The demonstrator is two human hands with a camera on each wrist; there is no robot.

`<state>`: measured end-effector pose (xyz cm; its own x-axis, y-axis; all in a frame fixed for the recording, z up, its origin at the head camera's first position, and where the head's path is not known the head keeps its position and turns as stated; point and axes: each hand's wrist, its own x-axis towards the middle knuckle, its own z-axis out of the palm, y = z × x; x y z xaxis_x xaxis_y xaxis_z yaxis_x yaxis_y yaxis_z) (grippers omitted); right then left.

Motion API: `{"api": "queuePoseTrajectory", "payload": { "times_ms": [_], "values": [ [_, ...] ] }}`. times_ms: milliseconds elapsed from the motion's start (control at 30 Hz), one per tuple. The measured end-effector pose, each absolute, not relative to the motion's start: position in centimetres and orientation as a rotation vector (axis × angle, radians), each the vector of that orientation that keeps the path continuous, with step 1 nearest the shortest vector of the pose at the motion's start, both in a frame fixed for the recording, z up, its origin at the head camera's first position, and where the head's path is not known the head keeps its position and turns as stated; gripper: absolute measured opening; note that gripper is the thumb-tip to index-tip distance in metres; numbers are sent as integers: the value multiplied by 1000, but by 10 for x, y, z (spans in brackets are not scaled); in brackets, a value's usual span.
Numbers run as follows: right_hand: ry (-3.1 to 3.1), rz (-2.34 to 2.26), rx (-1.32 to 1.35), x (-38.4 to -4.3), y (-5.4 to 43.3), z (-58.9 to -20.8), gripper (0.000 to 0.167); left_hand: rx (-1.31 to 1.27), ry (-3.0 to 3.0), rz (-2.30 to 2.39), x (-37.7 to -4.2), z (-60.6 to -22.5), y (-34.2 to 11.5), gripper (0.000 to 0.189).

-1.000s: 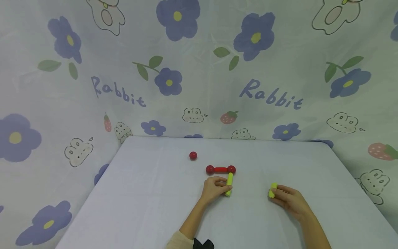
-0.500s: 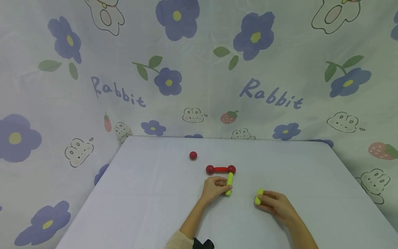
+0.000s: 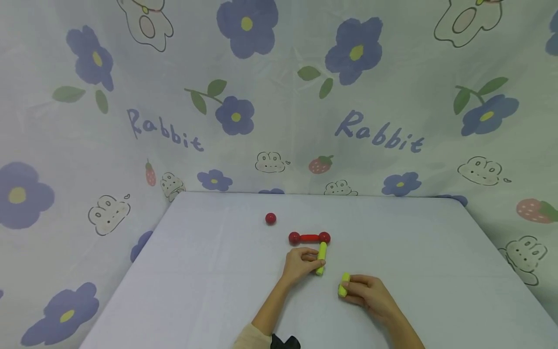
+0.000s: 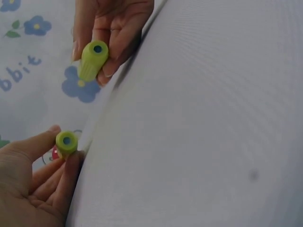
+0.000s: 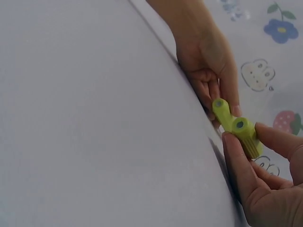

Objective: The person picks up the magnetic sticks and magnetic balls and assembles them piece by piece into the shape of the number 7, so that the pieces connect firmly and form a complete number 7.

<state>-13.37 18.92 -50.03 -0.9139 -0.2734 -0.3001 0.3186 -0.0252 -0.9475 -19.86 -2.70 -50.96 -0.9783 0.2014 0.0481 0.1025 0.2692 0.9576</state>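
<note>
In the head view my left hand point(image 3: 300, 265) pinches a yellow-green magnetic rod point(image 3: 321, 259) between thumb and fingers. The far end of that rod meets a red ball point(image 3: 324, 237), one of two balls joined by a short red rod point(image 3: 310, 238); the other ball point(image 3: 294, 238) lies to its left. To the right and nearer, my right hand point(image 3: 370, 294) pinches a second yellow-green rod point(image 3: 344, 285), tilted slightly. Both wrist views show a small bluish disc in the near end of each rod. A gap separates the two yellow-green rods in the head view.
A single red ball point(image 3: 271, 219) lies farther back, left of the joined pieces. All of it rests on a white-covered table point(image 3: 209, 252). Behind stands a patterned cloth point(image 3: 279, 121) with flowers and rabbits. Something black point(image 3: 285, 342) shows beside the left sleeve at the bottom edge.
My right hand has moved left and toward me with its yellow-green magnetic rod, closing much of the distance to the left hand. The left hand, its rod and the red pieces stay put.
</note>
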Motion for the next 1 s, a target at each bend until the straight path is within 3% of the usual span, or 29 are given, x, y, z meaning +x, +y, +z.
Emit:
{"api": "queuePoseTrajectory", "payload": {
  "times_ms": [1000],
  "values": [
    [1801,-2060,7,-135,137,-503,54,282,2341,1952,-195,-505,-25,30]
  ]
}}
